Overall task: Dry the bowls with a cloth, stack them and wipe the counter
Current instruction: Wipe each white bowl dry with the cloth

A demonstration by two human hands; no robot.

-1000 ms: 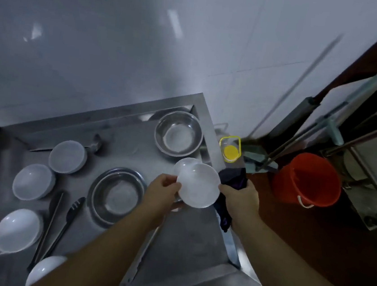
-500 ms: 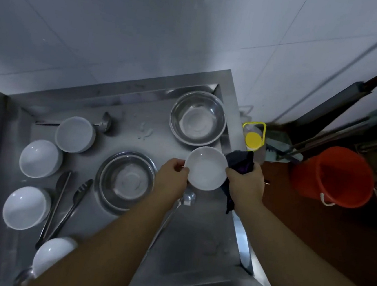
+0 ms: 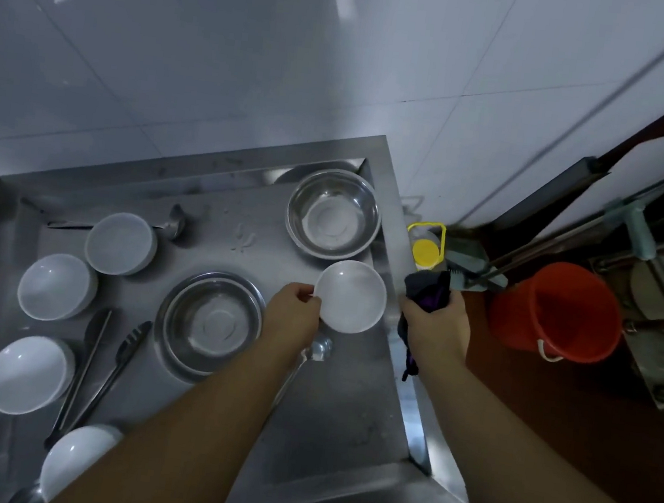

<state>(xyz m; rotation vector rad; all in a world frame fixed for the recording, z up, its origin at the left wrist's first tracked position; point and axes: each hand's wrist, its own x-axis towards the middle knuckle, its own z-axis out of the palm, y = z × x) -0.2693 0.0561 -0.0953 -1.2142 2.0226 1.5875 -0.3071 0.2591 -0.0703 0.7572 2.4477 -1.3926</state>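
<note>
My left hand pinches white bowl by its rim, just above tabletop, nr right edge. My right hand grips dark cloth, beside bowl, not touching.

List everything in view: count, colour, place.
White ceramic bowls: five; one held, four along counter left.
Round steel basins: two, silver; back right, centre.
Steel ladles: two; back left, under left forearm.
Steel tongs and spoon: one each, left of centre basin.
Dark purple cloth: one, in right hand.
Yellow-capped bottle: one, beside counter.
Orange plastic bucket: one, floor right.
Stainless counter: one.
Left hand: holds bowl rim.
Right hand: grips cloth.
</note>
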